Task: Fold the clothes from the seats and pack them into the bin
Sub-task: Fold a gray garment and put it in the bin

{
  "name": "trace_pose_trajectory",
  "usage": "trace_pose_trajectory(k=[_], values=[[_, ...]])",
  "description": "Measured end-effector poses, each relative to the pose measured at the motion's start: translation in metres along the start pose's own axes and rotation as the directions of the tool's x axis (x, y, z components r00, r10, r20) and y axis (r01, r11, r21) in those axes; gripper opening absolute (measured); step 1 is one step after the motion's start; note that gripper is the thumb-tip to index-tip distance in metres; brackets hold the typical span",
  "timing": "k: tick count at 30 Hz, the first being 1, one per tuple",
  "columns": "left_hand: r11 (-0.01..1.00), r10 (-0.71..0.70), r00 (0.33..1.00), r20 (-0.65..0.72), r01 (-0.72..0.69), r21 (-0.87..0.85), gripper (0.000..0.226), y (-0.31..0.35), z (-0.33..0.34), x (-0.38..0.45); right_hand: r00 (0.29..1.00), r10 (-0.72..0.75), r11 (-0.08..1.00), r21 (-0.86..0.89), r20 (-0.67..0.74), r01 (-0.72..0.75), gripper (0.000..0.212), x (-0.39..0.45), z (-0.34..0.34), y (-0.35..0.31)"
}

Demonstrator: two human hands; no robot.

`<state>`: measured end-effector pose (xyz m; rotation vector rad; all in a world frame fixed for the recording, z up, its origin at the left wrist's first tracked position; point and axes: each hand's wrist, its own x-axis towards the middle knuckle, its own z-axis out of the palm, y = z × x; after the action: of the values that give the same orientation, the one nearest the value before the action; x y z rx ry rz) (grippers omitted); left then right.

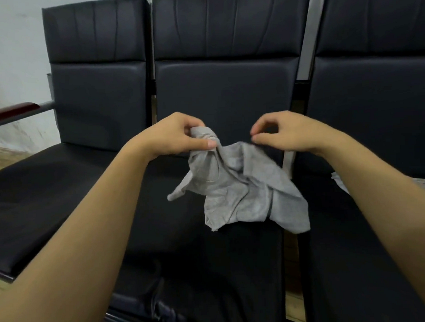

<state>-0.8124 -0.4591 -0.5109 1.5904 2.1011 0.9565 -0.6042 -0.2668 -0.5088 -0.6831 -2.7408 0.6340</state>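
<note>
Currently both hands are up in front of the middle seat, held over its cushion near the backrest. Left hand grips a bunched corner of the grey garment, thumb pressed along the front of the fold, fingers curled over the top. Right hand has thumb and fingers curled toward each other right at the garment's upper edge; cannot tell whether it actually pinches the fabric or sits just above it, the contact point is dark and blurred. The garment hangs crumpled from the left hand's grip, twisted at the top, spreading wider lower down, with one flap sticking out to the left and its lower right corner reaching the gap beside the right seat. Whether its bottom edge touches the cushion or hangs just clear is unclear. All three seats are black padded ones in a row; left seat has a dark red armrest on a grey metal bar. A small piece of pale cloth shows on the right seat, mostly hidden behind the right forearm. White wall behind on the left.
</note>
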Motion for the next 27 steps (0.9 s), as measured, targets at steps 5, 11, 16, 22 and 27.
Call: trace_pose_trajectory(k=[5, 11, 16, 22, 27], values=[[0.985, 0.170, 0.985, -0.009, -0.170, -0.014, 0.028, 0.038, 0.006, 0.008, 0.979, -0.198, 0.979, 0.068, 0.057, 0.194, 0.048, 0.002, 0.020, -0.033], [0.985, 0.172, 0.978, -0.115, -0.174, -0.003, 0.034, 0.049, 0.010, 0.007, 0.979, -0.203, 0.972, 0.119, 0.012, 0.200, 0.017, 0.001, 0.013, -0.028], [0.994, -0.032, 0.998, -0.046, 0.036, 0.105, 0.053, 0.039, 0.014, 0.006, 0.964, -0.148, 0.964, 0.186, -0.219, 0.190, 0.019, -0.002, -0.007, -0.018], [0.997, -0.045, 0.998, 0.040, 0.042, 0.071, 0.055, 0.043, 0.032, 0.013, 0.881, -0.034, 0.944, 0.275, -0.472, 0.184, 0.018, -0.003, -0.029, -0.013], [0.991, -0.014, 0.999, 0.050, 0.007, 0.136, 0.062, 0.037, 0.038, 0.019, 0.804, 0.043, 0.938, 0.302, -0.592, 0.172, 0.021, -0.001, -0.033, -0.012]])
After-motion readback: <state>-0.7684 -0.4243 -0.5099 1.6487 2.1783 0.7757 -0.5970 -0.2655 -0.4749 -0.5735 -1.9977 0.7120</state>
